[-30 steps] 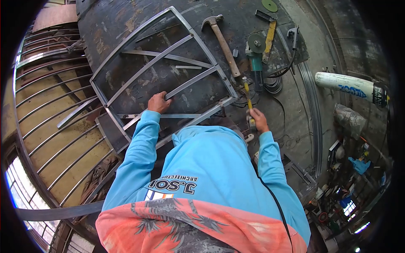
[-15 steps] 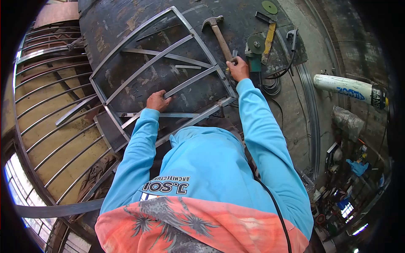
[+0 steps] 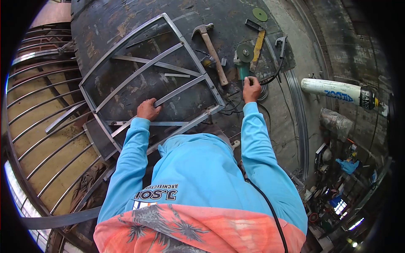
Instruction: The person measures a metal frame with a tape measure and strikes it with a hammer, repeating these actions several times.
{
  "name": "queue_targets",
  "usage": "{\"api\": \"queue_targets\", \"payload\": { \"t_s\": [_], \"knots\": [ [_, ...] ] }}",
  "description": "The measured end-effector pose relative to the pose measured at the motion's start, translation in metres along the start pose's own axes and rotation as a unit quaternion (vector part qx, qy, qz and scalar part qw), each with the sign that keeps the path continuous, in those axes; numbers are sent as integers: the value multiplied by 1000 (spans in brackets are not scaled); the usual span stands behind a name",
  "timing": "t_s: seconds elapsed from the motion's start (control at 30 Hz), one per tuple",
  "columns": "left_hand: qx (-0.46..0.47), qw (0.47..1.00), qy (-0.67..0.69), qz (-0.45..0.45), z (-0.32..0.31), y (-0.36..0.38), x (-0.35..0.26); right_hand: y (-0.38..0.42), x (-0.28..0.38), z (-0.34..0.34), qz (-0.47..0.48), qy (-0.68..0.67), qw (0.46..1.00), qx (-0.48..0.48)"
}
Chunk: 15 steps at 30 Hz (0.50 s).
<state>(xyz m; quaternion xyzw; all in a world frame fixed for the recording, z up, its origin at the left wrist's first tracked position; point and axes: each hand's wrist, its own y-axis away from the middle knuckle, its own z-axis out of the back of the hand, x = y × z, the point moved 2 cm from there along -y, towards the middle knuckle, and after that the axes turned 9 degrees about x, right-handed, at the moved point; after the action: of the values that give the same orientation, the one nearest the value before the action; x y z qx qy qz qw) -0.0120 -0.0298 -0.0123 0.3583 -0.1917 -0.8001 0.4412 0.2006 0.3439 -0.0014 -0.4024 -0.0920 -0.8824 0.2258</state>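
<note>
Now angle grinder [image 3: 243, 67] on table [image 3: 105, 21], ahead of right hand [image 3: 252, 89], long body pointing away, disc [image 3: 245, 52] far end. Hand curls at near end; cannot tell if gripping. Left hand [image 3: 148, 110], farther, closed round metal bar [image 3: 181, 90].

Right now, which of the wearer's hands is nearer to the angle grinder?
Right. The right hand is at the near end of the angle grinder's green body; the left hand is well to its left, on the metal frame.
</note>
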Motion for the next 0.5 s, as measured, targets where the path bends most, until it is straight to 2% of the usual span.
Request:
{"api": "queue_targets", "payload": {
  "t_s": [0.07,0.13,0.2,0.23,0.3,0.43,0.47,0.5],
  "knots": [
    [-2,1000,0,-5,-1,-2,-5,6,2,-14,24,26,994,99],
    [-8,1000,-1,-9,-2,-6,-9,9,12,-39,101,88,977,169],
    [9,1000,3,-20,-5,-12,-9,8,25,-64,110,164,960,199],
    [7,1000,4,-15,-5,-13,-9,4,28,-75,112,161,959,203],
    [19,1000,5,-20,-6,-16,-10,-11,32,-97,56,261,934,237],
    [4,1000,-13,-24,-8,-15,-9,-54,49,-103,-60,245,904,346],
    [-2,999,-23,-29,-9,-15,-9,-61,55,-100,-32,223,927,300],
    [-7,999,-31,-31,-11,-15,-8,-68,65,-94,-29,220,922,318]
  ]
}}
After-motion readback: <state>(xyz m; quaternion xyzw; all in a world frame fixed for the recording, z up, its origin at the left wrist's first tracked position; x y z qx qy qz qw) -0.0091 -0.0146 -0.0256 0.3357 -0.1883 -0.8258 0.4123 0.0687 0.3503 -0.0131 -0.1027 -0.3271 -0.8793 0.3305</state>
